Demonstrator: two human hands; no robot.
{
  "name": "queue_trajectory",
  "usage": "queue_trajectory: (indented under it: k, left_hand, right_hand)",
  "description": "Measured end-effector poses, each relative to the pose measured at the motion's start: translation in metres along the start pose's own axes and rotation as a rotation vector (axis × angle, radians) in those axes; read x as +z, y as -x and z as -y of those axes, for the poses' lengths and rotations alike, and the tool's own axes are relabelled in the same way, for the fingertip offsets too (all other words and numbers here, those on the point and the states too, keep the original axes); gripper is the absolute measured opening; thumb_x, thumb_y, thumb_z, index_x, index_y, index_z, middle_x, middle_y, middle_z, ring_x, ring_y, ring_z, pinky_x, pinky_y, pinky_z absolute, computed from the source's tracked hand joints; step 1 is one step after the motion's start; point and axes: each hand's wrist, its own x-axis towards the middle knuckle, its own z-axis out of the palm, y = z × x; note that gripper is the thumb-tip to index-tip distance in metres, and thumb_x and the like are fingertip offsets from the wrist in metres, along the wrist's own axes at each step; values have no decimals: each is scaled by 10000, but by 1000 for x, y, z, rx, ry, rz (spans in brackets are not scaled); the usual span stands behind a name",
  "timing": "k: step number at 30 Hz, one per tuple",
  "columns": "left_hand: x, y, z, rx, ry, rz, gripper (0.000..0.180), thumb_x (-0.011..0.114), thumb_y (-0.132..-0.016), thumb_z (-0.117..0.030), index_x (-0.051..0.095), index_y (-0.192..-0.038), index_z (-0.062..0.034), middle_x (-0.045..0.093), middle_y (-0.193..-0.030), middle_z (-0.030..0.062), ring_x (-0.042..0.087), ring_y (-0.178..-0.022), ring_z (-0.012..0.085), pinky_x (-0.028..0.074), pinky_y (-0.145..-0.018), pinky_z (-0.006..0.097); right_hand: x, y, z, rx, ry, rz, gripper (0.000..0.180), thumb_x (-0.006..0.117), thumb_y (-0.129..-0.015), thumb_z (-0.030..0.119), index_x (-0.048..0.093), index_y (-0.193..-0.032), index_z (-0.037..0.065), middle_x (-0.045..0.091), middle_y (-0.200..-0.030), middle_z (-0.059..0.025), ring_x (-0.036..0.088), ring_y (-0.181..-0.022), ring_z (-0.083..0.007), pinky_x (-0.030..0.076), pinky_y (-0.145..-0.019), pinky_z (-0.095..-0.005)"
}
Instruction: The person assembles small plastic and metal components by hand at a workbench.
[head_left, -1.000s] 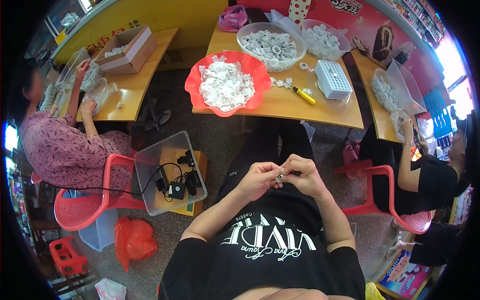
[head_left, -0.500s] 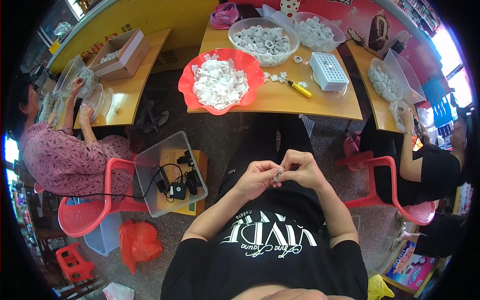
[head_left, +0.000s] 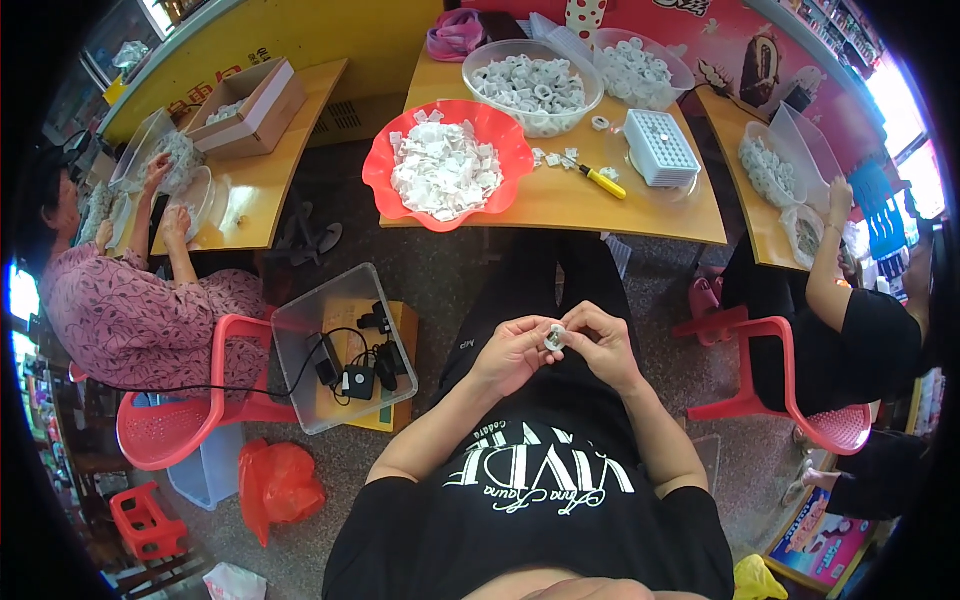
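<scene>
Over my lap, my left hand [head_left: 515,355] pinches a small round white plastic ring [head_left: 554,337] with a dark, partly metallic-looking middle. My right hand [head_left: 602,343] is closed, thumb and fingertips against the ring's right side; whether a tiny piece sits between them is too small to tell. On the table ahead stands a red scalloped bowl [head_left: 378,165] heaped with thin white plastic pieces [head_left: 445,170]. Behind it, a clear bowl [head_left: 480,100] is full of white and grey ring parts [head_left: 530,82].
Another clear tub [head_left: 680,80] of white rings stands at the back right. A stack of white trays [head_left: 662,150] and a yellow-handled tool [head_left: 604,182] lie on the table [head_left: 560,208]. A clear bin [head_left: 300,400] with black adapters is left of my legs. Co-workers sit both sides.
The ring has been turned so its open face now shows upward between my hands, and my right fingers have spread slightly. The right co-worker's arm has lifted toward the tub.
</scene>
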Motion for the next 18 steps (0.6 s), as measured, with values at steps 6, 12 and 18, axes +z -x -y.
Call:
queue_trajectory:
  k: [6,12,18]
  left_hand:
    - [-1,1,5,30,-19,-24,205,541,-948,-157,620,-1028,15,633,-886,74,600,-765,144,489,-675,241]
    - [4,1,6,75,-49,-17,206,534,-953,-154,618,-1022,21,633,-891,69,594,-755,129,478,-660,229]
    - [7,2,0,90,-140,27,195,539,-942,-109,586,-1080,21,624,-928,65,599,-785,123,480,-683,231]
  right_hand:
    - [11,7,4,-14,72,-45,74,650,-784,-58,587,-759,-30,588,-855,-76,598,-758,-115,495,-662,-232]
    - [17,8,5,-152,247,-119,64,645,-774,-67,592,-767,-33,590,-847,-86,595,-745,-115,492,-641,-232]
    - [18,11,-3,-101,101,-213,53,636,-767,-78,620,-770,-28,608,-837,-99,600,-737,-141,475,-629,-245]
